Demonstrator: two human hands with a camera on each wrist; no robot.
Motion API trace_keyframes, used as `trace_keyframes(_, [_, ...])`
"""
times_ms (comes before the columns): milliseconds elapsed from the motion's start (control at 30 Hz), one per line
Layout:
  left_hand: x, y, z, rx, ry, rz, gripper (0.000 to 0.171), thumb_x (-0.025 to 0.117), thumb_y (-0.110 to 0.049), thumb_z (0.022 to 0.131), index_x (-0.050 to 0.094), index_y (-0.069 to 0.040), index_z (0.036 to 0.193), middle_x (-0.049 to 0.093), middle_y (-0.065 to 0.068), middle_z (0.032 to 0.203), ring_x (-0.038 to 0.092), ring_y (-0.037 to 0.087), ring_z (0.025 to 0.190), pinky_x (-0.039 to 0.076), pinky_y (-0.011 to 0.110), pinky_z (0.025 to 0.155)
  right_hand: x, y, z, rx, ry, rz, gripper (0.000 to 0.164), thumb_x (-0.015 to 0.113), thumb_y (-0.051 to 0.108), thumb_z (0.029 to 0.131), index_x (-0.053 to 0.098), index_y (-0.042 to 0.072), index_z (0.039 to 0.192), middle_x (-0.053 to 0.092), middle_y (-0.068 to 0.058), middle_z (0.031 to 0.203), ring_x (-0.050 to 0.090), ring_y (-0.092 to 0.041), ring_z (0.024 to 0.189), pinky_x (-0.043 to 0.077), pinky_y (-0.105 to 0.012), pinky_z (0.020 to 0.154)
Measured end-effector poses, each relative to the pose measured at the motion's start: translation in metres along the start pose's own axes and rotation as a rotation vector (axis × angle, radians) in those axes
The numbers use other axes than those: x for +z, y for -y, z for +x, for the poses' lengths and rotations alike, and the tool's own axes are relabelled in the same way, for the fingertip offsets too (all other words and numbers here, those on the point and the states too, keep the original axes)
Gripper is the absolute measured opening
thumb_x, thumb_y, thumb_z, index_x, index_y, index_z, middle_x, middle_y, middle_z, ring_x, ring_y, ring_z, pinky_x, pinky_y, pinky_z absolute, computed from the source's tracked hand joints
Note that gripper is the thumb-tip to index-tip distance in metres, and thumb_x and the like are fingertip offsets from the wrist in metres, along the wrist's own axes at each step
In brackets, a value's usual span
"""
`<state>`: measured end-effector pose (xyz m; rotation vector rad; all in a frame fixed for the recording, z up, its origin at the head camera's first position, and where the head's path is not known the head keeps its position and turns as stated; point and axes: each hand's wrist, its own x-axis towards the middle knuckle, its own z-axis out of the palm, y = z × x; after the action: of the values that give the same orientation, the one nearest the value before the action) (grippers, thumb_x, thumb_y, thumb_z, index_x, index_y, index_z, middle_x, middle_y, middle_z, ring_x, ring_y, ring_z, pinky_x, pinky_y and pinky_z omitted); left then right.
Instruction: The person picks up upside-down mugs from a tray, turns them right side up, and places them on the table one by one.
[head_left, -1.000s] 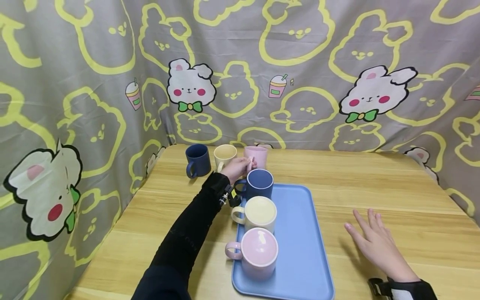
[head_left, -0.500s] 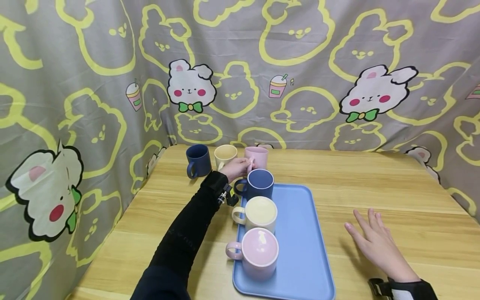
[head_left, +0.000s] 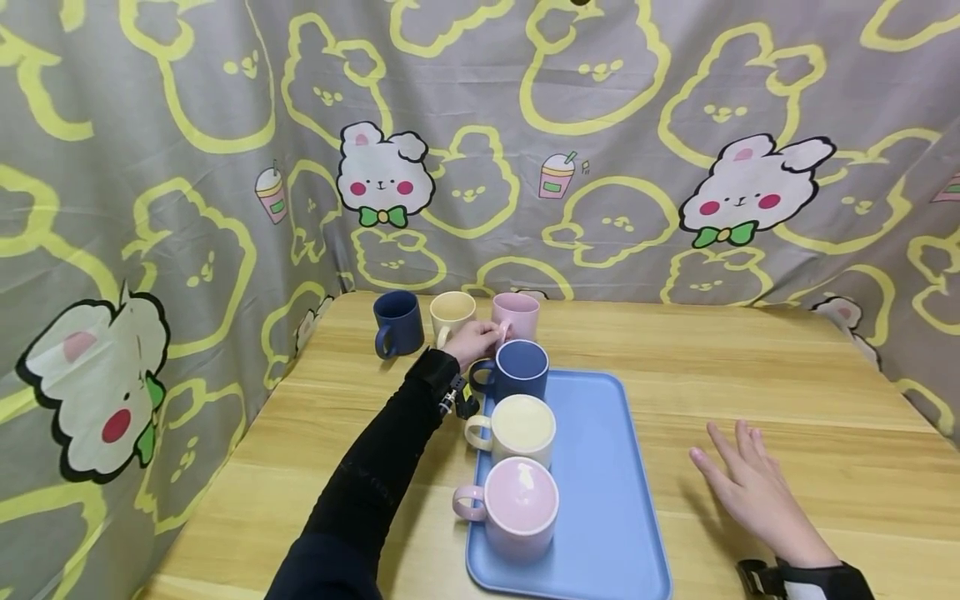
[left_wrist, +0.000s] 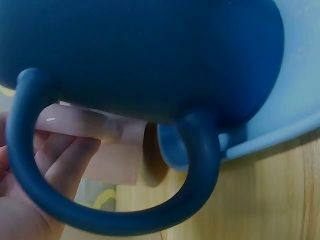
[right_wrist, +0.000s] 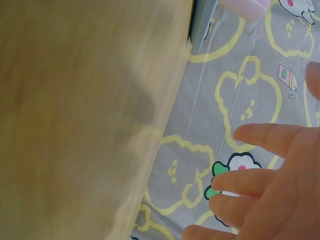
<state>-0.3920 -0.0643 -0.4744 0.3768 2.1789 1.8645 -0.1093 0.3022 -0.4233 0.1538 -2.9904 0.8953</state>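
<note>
At the back of the table, my left hand pinches the handle of a pink mug. That mug stands upright on the wood just beyond the tray. In the left wrist view, a dark blue mug fills the foreground, and the fingers at the pink handle show behind its own handle. This blue mug is the farthest of three on a blue tray; a cream mug and another pink mug follow nearer me. My right hand is spread, palm down, right of the tray, holding nothing.
Left of the held mug stand a cream mug and a dark blue mug. The tray mugs line its left side, handles pointing left over the rim. A patterned curtain encloses the wooden table at the back and sides.
Hardly anything differs: my left hand stays at the pink mug's handle and my right hand keeps its place. The head view has shifted very slightly.
</note>
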Motion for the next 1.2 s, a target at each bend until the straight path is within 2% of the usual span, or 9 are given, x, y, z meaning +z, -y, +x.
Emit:
trace_keyframes(67, [0.002,-0.006,-0.008,0.01,0.001,0.035,0.023,0.06,-0.022,0.098,0.071,-0.002,0.098,0.07,0.009,0.105,0.063,0.015,0.09,0.052,0.029,0.078,0.001,0.0,0.0,-0.001,0.0,0.002,0.068,0.034,0.038,0.106,0.023,-0.018,0.143,-0.007,-0.049,0.142,-0.015,-0.061,0.132,-0.008,-0.073,0.1])
trace_keyframes(167, [-0.001,-0.001,-0.004,0.058,0.034,0.074,0.026,0.065,-0.035,0.094,0.075,-0.01,0.093,0.069,0.001,0.093,0.06,0.009,0.083,0.049,0.022,0.072,0.001,-0.001,0.0,0.001,0.0,0.003,0.068,0.034,0.038,0.106,0.023,-0.018,0.143,-0.007,-0.049,0.142,-0.014,-0.061,0.131,-0.008,-0.074,0.1])
trace_keyframes(367, [0.02,-0.079,-0.054,-0.108,-0.032,0.287,0.027,0.056,-0.015,0.099,0.068,0.007,0.109,0.062,0.011,0.095,0.053,0.019,0.088,0.044,0.028,0.079,-0.001,-0.002,0.002,-0.006,-0.009,-0.005,0.068,0.034,0.038,0.106,0.023,-0.018,0.143,-0.008,-0.049,0.142,-0.014,-0.062,0.131,-0.008,-0.073,0.101])
trace_keyframes(467, [0.02,-0.081,-0.057,-0.088,-0.02,0.395,0.028,0.054,-0.016,0.1,0.069,0.005,0.112,0.063,0.012,0.098,0.054,0.02,0.092,0.043,0.028,0.082,-0.001,-0.002,0.002,-0.006,-0.008,-0.007,0.068,0.034,0.038,0.106,0.023,-0.018,0.143,-0.008,-0.049,0.142,-0.014,-0.062,0.131,-0.008,-0.073,0.101])
trace_keyframes(600, [0.002,-0.012,-0.012,0.076,0.008,0.409,0.027,0.062,-0.034,0.096,0.078,-0.013,0.1,0.065,0.002,0.092,0.055,0.013,0.086,0.043,0.025,0.076,-0.001,-0.002,0.001,-0.003,-0.002,0.001,0.068,0.034,0.038,0.106,0.023,-0.018,0.143,-0.008,-0.049,0.142,-0.014,-0.062,0.131,-0.009,-0.073,0.101])
trace_keyframes(733, [-0.01,0.043,0.028,0.119,-0.002,0.43,0.028,0.062,-0.039,0.094,0.079,-0.016,0.096,0.066,-0.001,0.09,0.056,0.012,0.085,0.042,0.025,0.074,-0.001,-0.001,0.0,0.001,-0.001,0.009,0.068,0.034,0.038,0.106,0.023,-0.018,0.143,-0.008,-0.049,0.142,-0.014,-0.061,0.132,-0.008,-0.073,0.1])
trace_keyframes(833, [-0.007,0.03,0.018,0.038,0.016,0.451,0.029,0.06,-0.037,0.096,0.078,-0.014,0.1,0.068,0.0,0.095,0.058,0.013,0.093,0.044,0.027,0.083,-0.001,-0.001,-0.001,0.004,0.001,0.012,0.069,0.034,0.038,0.106,0.022,-0.018,0.143,-0.009,-0.049,0.142,-0.015,-0.061,0.132,-0.008,-0.073,0.1])
trace_keyframes(967, [-0.004,0.008,-0.002,0.007,0.046,0.449,0.034,0.06,-0.045,0.094,0.078,-0.017,0.099,0.07,-0.003,0.095,0.06,0.011,0.095,0.045,0.025,0.085,-0.001,0.0,-0.001,0.007,0.007,0.016,0.069,0.034,0.038,0.106,0.022,-0.019,0.143,-0.009,-0.049,0.142,-0.015,-0.06,0.132,-0.009,-0.072,0.101])
trace_keyframes(1200, [-0.007,0.033,0.016,0.09,0.008,0.564,0.041,0.054,-0.058,0.092,0.079,-0.027,0.1,0.072,-0.01,0.093,0.06,0.006,0.093,0.044,0.02,0.081,-0.001,0.0,-0.001,0.014,0.015,0.024,0.069,0.033,0.039,0.106,0.021,-0.018,0.143,-0.009,-0.049,0.142,-0.016,-0.059,0.132,-0.008,-0.073,0.1])
